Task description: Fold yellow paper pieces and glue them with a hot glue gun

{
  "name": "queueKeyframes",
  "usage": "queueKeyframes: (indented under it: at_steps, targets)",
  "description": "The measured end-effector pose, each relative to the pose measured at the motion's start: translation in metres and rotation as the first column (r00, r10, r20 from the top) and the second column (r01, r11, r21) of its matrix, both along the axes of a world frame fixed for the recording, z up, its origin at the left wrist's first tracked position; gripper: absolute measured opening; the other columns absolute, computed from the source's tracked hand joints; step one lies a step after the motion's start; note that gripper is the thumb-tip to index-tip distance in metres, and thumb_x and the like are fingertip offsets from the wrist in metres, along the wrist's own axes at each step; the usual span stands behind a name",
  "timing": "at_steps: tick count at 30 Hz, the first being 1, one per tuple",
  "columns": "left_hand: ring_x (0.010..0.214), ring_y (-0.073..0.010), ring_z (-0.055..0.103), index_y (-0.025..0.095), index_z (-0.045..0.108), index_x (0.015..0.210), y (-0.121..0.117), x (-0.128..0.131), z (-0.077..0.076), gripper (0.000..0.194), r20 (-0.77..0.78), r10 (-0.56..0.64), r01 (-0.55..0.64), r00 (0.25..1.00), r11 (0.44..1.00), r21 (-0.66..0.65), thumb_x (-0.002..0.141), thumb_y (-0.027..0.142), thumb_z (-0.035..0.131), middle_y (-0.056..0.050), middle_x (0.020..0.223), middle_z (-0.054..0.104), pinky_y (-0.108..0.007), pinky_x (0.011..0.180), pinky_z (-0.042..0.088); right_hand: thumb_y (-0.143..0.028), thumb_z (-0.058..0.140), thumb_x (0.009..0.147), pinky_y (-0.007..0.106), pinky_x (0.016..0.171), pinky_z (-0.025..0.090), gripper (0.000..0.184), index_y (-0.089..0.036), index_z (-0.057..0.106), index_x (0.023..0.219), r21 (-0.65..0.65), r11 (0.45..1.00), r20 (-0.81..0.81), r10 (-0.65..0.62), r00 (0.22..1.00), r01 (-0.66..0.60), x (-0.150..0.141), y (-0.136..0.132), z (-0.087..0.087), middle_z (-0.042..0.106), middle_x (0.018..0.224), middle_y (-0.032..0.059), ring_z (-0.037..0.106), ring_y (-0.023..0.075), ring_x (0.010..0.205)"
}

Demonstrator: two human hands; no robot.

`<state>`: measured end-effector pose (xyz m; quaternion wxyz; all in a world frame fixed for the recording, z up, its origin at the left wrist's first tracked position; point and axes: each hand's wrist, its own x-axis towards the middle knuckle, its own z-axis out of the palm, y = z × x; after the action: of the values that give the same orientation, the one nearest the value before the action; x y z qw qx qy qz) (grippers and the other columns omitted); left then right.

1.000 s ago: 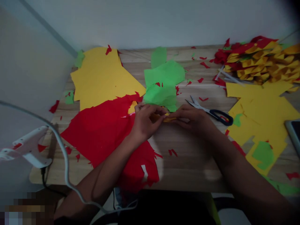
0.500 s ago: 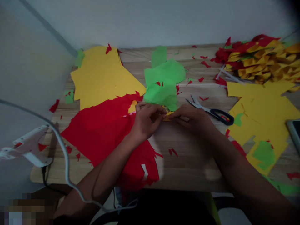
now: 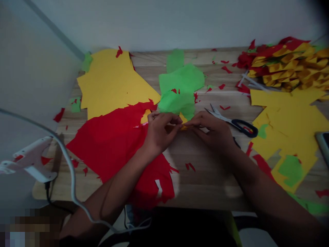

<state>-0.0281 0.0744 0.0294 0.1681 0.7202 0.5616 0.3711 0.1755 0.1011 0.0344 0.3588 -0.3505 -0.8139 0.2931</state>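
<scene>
My left hand (image 3: pixel 163 130) and my right hand (image 3: pixel 212 130) meet over the middle of the table, both closed in a pinch on a small yellow paper piece (image 3: pixel 183 120). Fingers cover much of the piece, so its full shape is hidden. Under my left wrist and forearm lies a large red sheet (image 3: pixel 110 140) with ragged edges. Green paper (image 3: pixel 177 99) is just beyond my fingertips. Scissors (image 3: pixel 231 121) with dark handles lie beside my right hand, partly behind it.
A large yellow sheet (image 3: pixel 110 82) lies at the back left, more yellow paper (image 3: pixel 290 120) at the right. Folded yellow and red pieces (image 3: pixel 288 68) are heaped at the back right. A glue gun (image 3: pixel 33 159) stands at the left edge; a pale cable (image 3: pixel 73 178) crosses in front.
The yellow piece between my fingers has turned, and a pointed part of it now stands up higher. My right hand has shifted slightly upward.
</scene>
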Motion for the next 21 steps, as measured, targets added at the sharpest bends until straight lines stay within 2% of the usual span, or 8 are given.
queueKeyframes:
  at_steps: [4,10,15,21]
  targets:
    - [0.085,-0.0194,0.070,0.025,0.069,0.091,0.0008,0.0000,-0.0020,0.007,0.023,-0.004,0.004,1.000,1.000,0.022,0.088,0.030,0.073,0.001,0.087,0.078,-0.042,0.098,0.038,-0.016,0.064,0.091,0.032,0.073,0.054,0.018,-0.028,0.076,0.097,-0.038,0.999,-0.001,-0.016,1.000,0.015,-0.0010,-0.0007,0.0022,0.071,0.091,0.0038,0.068,0.0198,0.083]
    - [0.085,-0.0186,0.069,0.027,0.070,0.090,-0.0007,0.0003,-0.0011,0.005,-0.035,-0.063,0.064,0.997,0.998,0.015,0.091,0.031,0.066,0.004,0.088,0.078,-0.043,0.103,0.034,-0.019,0.067,0.090,0.031,0.071,0.053,0.010,-0.023,0.075,0.091,-0.024,0.999,-0.017,-0.042,0.999,0.042,-0.0023,-0.0002,0.0007,0.072,0.086,0.0034,0.067,0.0181,0.079]
    - [0.090,-0.0221,0.067,0.028,0.069,0.094,-0.0034,0.0004,0.0015,0.018,-0.131,-0.081,0.083,0.988,0.996,0.012,0.083,0.040,0.077,0.002,0.093,0.078,-0.047,0.105,0.030,-0.023,0.072,0.087,0.031,0.073,0.055,0.007,-0.023,0.076,0.093,-0.164,0.974,-0.095,-0.171,0.981,0.154,-0.0037,0.0002,0.0011,0.076,0.089,0.0028,0.070,0.0179,0.082]
    - [0.088,-0.0217,0.065,0.026,0.069,0.086,-0.0016,0.0017,0.0004,0.016,-0.142,-0.040,0.050,0.989,0.997,0.066,0.085,0.041,0.075,0.002,0.084,0.077,-0.046,0.103,0.030,-0.030,0.077,0.083,0.033,0.071,0.061,0.009,-0.024,0.079,0.089,-0.325,0.935,-0.135,-0.197,0.971,0.144,-0.0061,-0.0010,-0.0005,0.080,0.085,0.0020,0.074,0.0194,0.078]
